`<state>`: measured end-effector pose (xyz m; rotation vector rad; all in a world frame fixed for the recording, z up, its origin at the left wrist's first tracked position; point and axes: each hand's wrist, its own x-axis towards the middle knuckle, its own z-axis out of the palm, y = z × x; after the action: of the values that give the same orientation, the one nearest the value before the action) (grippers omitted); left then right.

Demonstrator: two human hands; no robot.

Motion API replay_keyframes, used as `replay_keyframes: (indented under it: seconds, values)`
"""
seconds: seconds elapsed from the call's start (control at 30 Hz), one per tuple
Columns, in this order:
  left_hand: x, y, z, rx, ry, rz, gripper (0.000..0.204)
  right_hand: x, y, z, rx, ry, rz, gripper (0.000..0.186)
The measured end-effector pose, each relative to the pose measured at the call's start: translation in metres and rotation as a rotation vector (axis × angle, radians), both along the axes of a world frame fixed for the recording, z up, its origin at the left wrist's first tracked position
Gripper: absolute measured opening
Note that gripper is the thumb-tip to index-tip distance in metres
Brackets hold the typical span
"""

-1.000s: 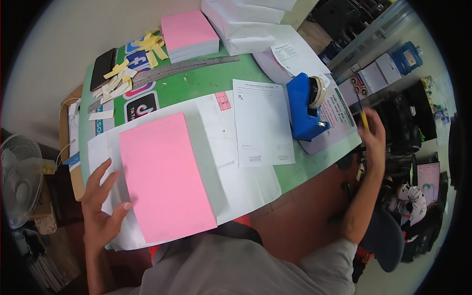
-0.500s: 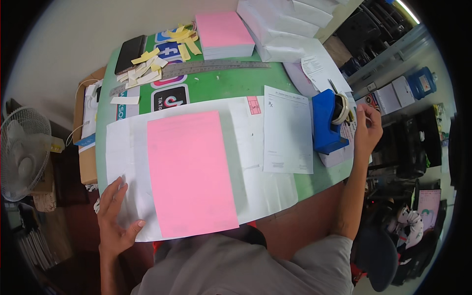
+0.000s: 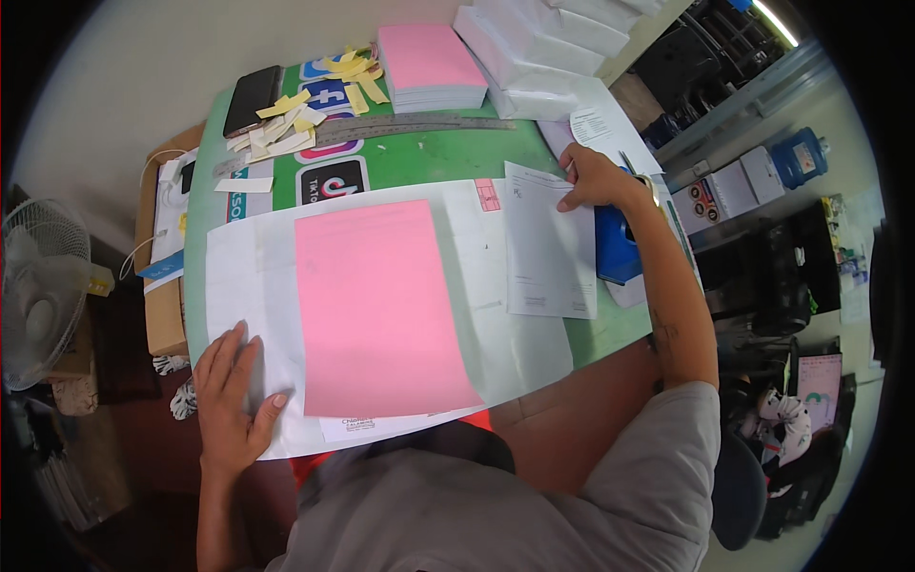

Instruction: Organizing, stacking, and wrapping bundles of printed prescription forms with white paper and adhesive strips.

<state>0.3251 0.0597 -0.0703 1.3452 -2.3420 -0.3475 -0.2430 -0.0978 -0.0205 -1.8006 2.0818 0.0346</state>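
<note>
A pink sheet of paper (image 3: 381,315) lies on a large white wrapping paper (image 3: 505,276) in front of me. Under its near edge, a strip of printed white paper (image 3: 357,428) peeks out. My left hand (image 3: 236,400) rests on the left part of the wrapping paper, fingers spread, holding nothing. My right hand (image 3: 600,178) is over the upper right corner of a white printed form (image 3: 548,253), thumb and forefinger apart. Beside that form stands a blue tape dispenser (image 3: 617,250), partly hidden by my right forearm.
At the back are a pink-topped paper stack (image 3: 434,62), white wrapped bundles (image 3: 534,52), a steel ruler (image 3: 410,125), yellow and white paper strips (image 3: 281,129) and a dark phone-like slab (image 3: 254,101). Left of the table stand a cardboard box (image 3: 164,310) and a fan (image 3: 43,286).
My right hand has moved left from beyond the tape dispenser to the printed form. The pink sheet's near edge looks higher, with printed paper now showing below it. My left hand stays nearly still.
</note>
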Motion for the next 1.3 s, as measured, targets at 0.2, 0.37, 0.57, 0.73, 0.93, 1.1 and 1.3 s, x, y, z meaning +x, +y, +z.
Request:
replay_keyframes:
  seconds: [0.2,0.37,0.57,0.73,0.93,1.1,1.3]
  values:
    - [0.000,0.001,0.001,-0.006,-0.013,0.019,0.059,0.005,0.001,-0.002,-0.077,-0.144,-0.028,0.033]
    - [-0.001,-0.001,-0.002,-0.020,-0.013,-0.001,0.058,0.004,0.008,-0.003,-0.177,-0.130,-0.180,0.028]
    - [0.000,0.001,-0.002,-0.030,-0.010,0.005,0.056,0.012,0.011,0.017,-0.341,-0.080,-0.277,0.057]
    - [-0.002,-0.001,-0.004,-0.028,0.000,-0.015,0.056,-0.026,0.014,0.054,-0.466,-0.102,-0.230,0.048]
    - [0.002,0.004,-0.005,-0.033,0.010,-0.015,0.056,-0.074,0.068,0.126,-0.599,-0.717,-0.285,0.049]
    - [-0.002,0.001,-0.005,-0.026,0.010,-0.030,0.056,-0.188,0.147,0.081,-0.758,-0.662,-0.478,0.055]
    - [0.003,0.001,-0.006,-0.017,-0.002,-0.050,0.055,-0.218,0.209,-0.048,-0.802,-0.600,-0.730,0.057]
